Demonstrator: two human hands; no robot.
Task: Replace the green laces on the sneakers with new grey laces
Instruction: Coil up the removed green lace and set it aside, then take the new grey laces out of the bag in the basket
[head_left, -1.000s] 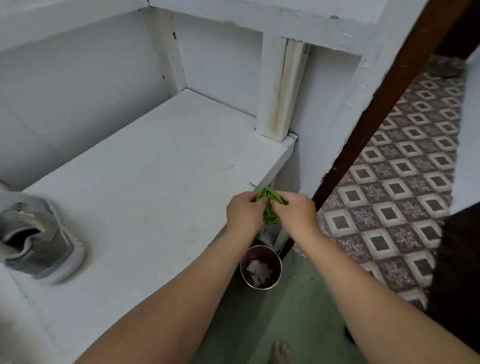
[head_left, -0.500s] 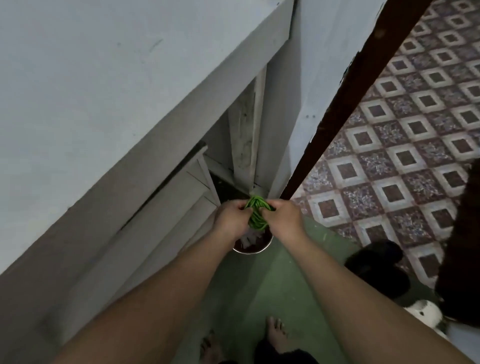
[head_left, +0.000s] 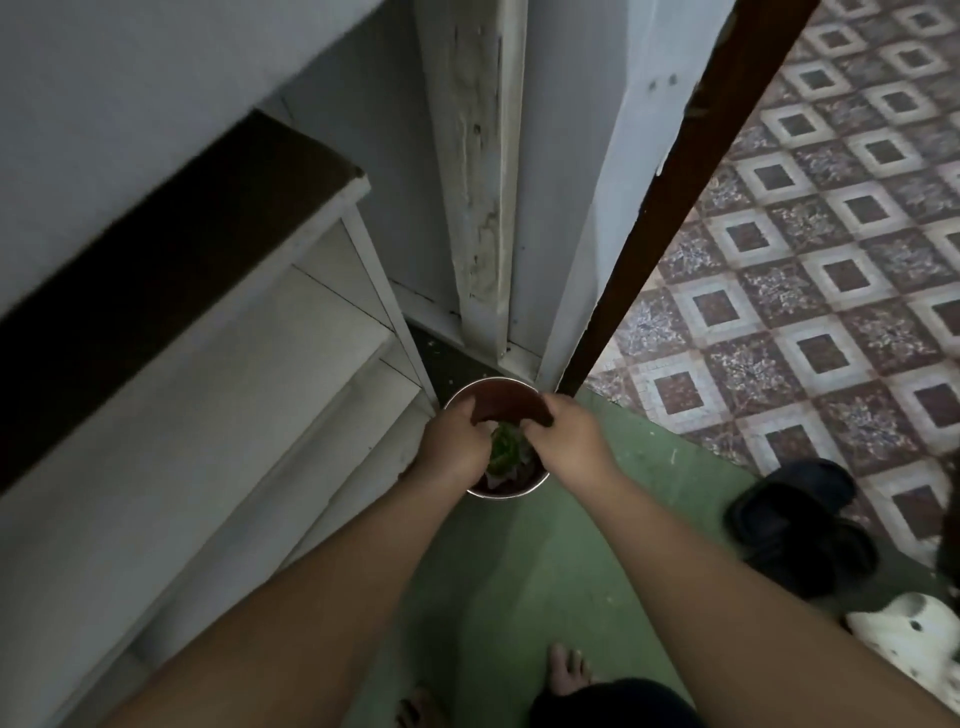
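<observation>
Risk of springy green laces (head_left: 506, 448), pinched by fingers of left hand (head_left: 453, 441) and right hand (head_left: 567, 435) inside the metal bin (head_left: 503, 388), uncoiling over its rim on release.

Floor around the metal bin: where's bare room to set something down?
Bare green floor runs between the forearms, from the metal bin back to the bare feet. The patterned tiles right of the brown door edge are free. Crowded: bin mouth, with both hands over the green laces, and the black sandals.
</observation>
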